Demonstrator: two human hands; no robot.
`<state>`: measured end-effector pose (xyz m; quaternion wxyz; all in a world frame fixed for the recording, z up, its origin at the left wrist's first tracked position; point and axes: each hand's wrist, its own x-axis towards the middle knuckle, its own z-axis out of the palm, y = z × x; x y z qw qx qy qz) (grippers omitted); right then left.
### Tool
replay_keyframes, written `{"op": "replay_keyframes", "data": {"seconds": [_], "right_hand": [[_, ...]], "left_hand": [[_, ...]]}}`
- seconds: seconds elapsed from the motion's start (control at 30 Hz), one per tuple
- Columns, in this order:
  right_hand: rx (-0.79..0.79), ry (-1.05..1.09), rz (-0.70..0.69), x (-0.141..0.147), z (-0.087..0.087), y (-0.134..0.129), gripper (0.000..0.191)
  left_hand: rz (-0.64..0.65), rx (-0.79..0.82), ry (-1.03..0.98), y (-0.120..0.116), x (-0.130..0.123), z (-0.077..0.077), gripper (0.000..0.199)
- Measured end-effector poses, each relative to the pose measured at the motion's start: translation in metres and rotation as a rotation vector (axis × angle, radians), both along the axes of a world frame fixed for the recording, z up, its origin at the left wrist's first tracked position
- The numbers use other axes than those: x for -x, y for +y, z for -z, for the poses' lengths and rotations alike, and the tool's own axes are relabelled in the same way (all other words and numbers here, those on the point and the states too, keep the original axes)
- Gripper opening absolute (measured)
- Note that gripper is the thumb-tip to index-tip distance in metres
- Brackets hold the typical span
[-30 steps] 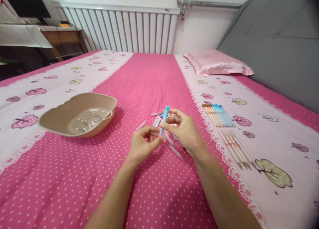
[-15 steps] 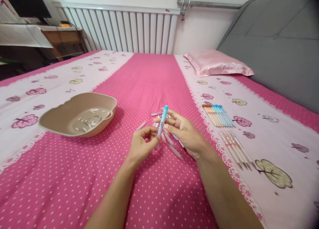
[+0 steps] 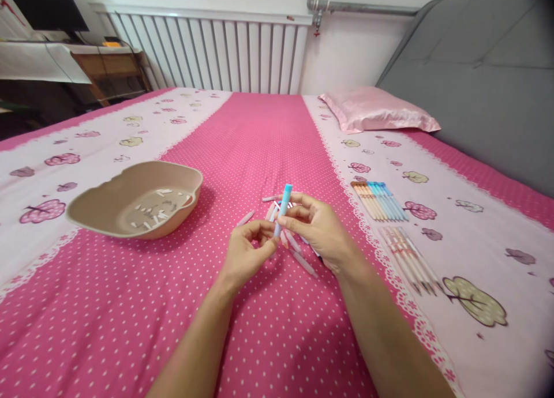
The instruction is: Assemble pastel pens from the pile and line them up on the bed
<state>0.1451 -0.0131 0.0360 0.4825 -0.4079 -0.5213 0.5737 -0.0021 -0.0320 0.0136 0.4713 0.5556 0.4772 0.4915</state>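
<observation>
A pen with a bright blue end (image 3: pixel 286 197) stands nearly upright between my two hands. My left hand (image 3: pixel 249 249) pinches its lower, pale part between thumb and fingers. The thumb and fingers of my right hand (image 3: pixel 320 228) close round its middle, just below the blue end. Beneath and behind the hands, several loose pale pink and white pen parts (image 3: pixel 304 263) lie on the pink bedspread (image 3: pixel 268 138), partly hidden by my fingers.
On the left, a beige basin (image 3: pixel 108 207) holds small white and grey bits. To the right lie a row of orange and blue pens (image 3: pixel 380 202) and, nearer me, a group of whitish pens (image 3: pixel 411 259). A pink pillow (image 3: pixel 376 108) rests at the back right.
The fingers of my right hand have closed onto the middle of the pen, where they were spread behind it. My left hand has barely moved.
</observation>
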Motion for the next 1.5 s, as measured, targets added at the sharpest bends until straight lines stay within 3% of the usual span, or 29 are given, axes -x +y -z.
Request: {"op": "replay_keyframes", "data": {"seconds": [0.3, 0.6, 0.87, 1.17, 1.33, 1.5], "right_hand": [[-0.052, -0.094, 0.036, 0.000, -0.002, -0.001, 0.050], [0.055, 0.138, -0.156, -0.002, -0.009, -0.005, 0.041], [0.065, 0.123, -0.088, 0.000, -0.005, -0.002, 0.045], [-0.107, -0.154, 0.114, 0.001, -0.001, 0.000, 0.049], [-0.051, -0.030, -0.069, -0.001, -0.006, -0.004, 0.057], [0.046, 0.161, -0.233, -0.002, -0.011, -0.005, 0.046]], "left_hand": [[-0.012, -0.041, 0.047, 0.001, -0.001, 0.000, 0.010], [0.011, 0.032, -0.039, -0.001, 0.001, -0.001, 0.010], [0.021, 0.030, -0.031, -0.001, -0.001, -0.003, 0.010], [0.034, -0.032, 0.030, 0.000, 0.000, 0.000, 0.009], [0.041, -0.003, -0.045, 0.000, 0.001, 0.002, 0.011], [0.111, 0.047, -0.149, 0.000, 0.003, 0.002, 0.011]]}}
